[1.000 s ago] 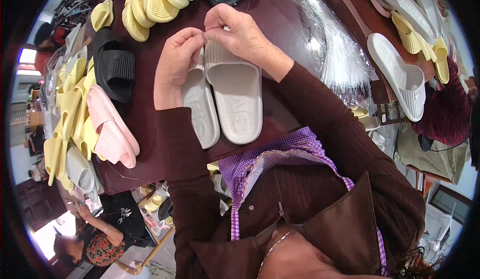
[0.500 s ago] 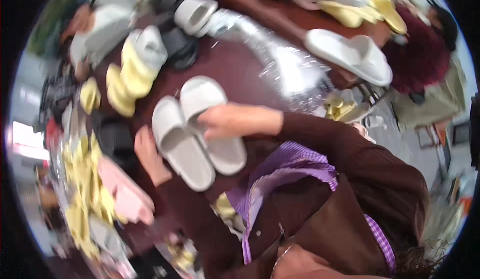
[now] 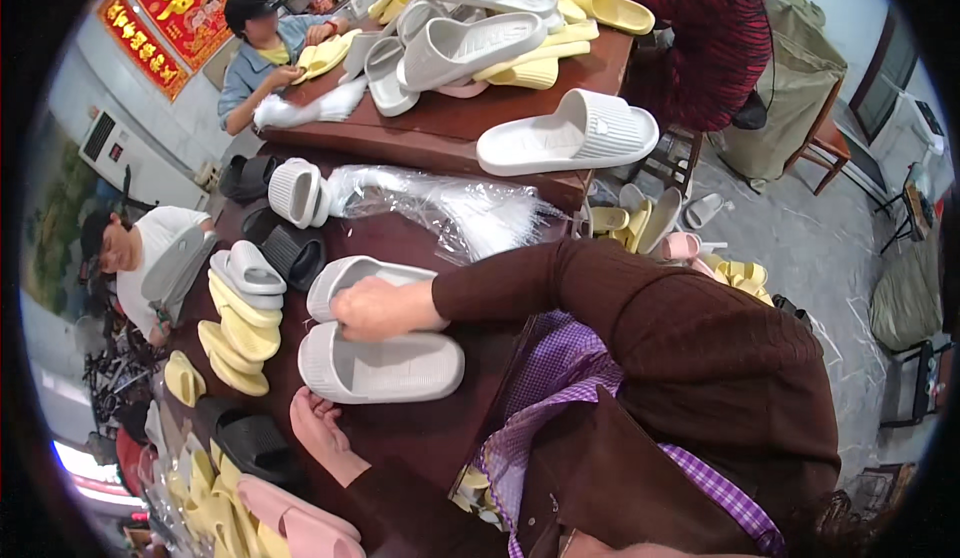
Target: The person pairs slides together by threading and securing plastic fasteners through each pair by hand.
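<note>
So we've got a pair of pale grey moulded foam slide sandals lying side by side on the dark brown wooden table [image 3: 440, 128], toes pointing the same way, which looks like matching them up as a pair. The right hand [image 3: 375, 308] lies across the farther grey slide [image 3: 345, 278], fingers curled together over its strap end and pressing on it, so that one's pinned in place. The nearer grey slide [image 3: 380, 366] lies just beside it, touching or nearly so, sole down with the footbed up. Our left hand [image 3: 318, 423] is below that nearer slide at the table edge, palm turned up, fingers loosely apart and clamped on nothing. The right forearm in its brown knit sleeve [image 3: 600, 298] reaches across the body from the right, elbow bent. Off to the left there's a stack of yellow foam slides [image 3: 235, 343] with a grey one on top, a black ribbed slide [image 3: 255, 448] near the left hand, and a bundle of clear plastic bags [image 3: 450, 208] behind the pair.
</note>
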Available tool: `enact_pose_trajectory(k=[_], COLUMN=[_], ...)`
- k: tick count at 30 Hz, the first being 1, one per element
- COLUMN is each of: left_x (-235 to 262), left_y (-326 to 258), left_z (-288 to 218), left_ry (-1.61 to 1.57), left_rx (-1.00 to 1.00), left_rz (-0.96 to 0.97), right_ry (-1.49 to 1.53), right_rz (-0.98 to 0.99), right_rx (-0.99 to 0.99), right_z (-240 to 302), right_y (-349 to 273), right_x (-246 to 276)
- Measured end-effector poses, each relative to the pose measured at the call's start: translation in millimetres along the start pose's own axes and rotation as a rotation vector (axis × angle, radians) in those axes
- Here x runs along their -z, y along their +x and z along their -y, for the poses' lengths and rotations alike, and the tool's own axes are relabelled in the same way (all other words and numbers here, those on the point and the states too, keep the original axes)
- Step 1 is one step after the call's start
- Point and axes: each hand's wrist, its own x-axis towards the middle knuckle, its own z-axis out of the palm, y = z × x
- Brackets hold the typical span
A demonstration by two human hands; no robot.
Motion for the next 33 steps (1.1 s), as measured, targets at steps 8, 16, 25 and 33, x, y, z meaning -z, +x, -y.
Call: enact_pose_trajectory(k=[8, 16, 25, 33], left_x=[-4.1, 2.1, 5.0, 7.5], left_y=[0.2, 1.7, 3.9, -1.6], left_z=[5.5, 5.7, 7.9, 2.2], left_ry=[-0.031, -0.016, -0.033, -0.070], left_rx=[-0.006, 0.015, 0.044, 0.060], left_rz=[-0.072, -0.104, -0.104, -0.115], right_ry=[-0.326, -0.853, -1.246, -1.174], right_rz=[-0.154, -0.202, -0.115, -0.060], right_rx=[0.077, -0.078, 0.005, 0.039], right_z=[-31.4, -120.1, -201.3, -257.4], right_y=[49.0, 104.0, 75.7, 53.3], right_x=[154.3, 274.2, 247.3, 287.3])
